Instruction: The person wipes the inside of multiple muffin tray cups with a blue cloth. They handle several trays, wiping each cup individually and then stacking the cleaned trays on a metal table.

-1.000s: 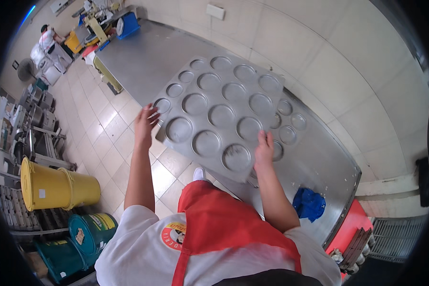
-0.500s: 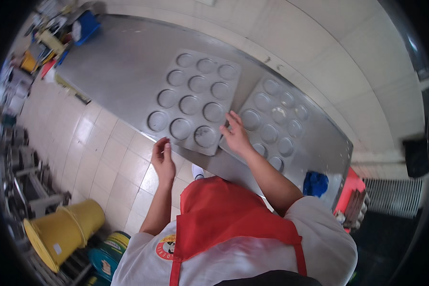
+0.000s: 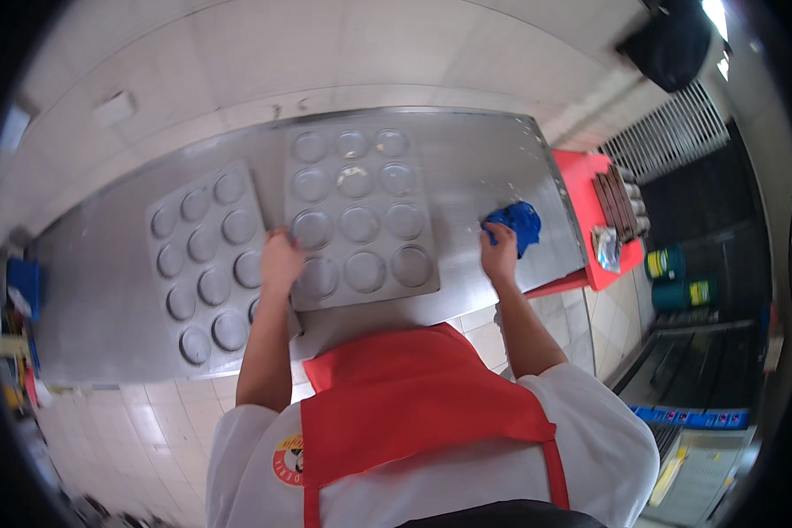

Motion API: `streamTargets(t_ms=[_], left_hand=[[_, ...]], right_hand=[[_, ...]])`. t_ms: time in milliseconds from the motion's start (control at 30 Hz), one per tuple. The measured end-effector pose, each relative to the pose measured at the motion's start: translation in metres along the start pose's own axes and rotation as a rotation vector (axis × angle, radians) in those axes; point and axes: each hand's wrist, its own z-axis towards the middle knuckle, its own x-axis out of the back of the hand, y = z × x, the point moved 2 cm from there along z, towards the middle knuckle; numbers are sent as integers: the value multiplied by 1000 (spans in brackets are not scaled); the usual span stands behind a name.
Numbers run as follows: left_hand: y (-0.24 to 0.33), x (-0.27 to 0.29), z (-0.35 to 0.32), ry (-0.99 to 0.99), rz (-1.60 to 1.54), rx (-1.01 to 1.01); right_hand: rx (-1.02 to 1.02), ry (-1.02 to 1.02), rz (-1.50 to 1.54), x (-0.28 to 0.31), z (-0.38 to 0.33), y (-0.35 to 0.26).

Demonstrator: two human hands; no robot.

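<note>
Two grey metal muffin pans with round cups lie on a steel table. My left hand [image 3: 282, 258] is at the left edge of the nearer-to-centre pan [image 3: 358, 248]; its fingers are blurred, so their grip does not show clearly. A few pale specks sit in that pan's far cups. The other pan [image 3: 229, 218] lies tilted to the left, partly behind my left forearm. Over on the right, my right hand [image 3: 499, 253] closes its fingers on the left edge of a crumpled blue cloth [image 3: 524, 222], which rests on the table.
The steel table [image 3: 466, 158] runs along a tiled wall, with pale crumbs towards its right end. Beyond that end stands a red surface [image 3: 581, 180] with stacked brown trays [image 3: 616, 204]. A blue container [image 3: 24, 288] is at the far left.
My view has swung to the right. My right hand has left the gap between the pans and reached the blue cloth. My left hand has moved from the left pan's front to the other pan's edge.
</note>
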Motion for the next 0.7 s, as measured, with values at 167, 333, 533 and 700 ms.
streamTargets(t_ms=[167, 333, 533, 700], left_hand=[[4, -1, 15, -68, -68, 175], [-20, -7, 34, -41, -146, 253], [71, 42, -18, -49, -799, 318], [120, 71, -44, 61, -706, 289]], right_hand=[[-804, 161, 136, 30, 53, 138], [-392, -97, -257, 8, 90, 166], [-223, -275, 525, 94, 173, 185], [373, -580, 456, 139, 168, 172]])
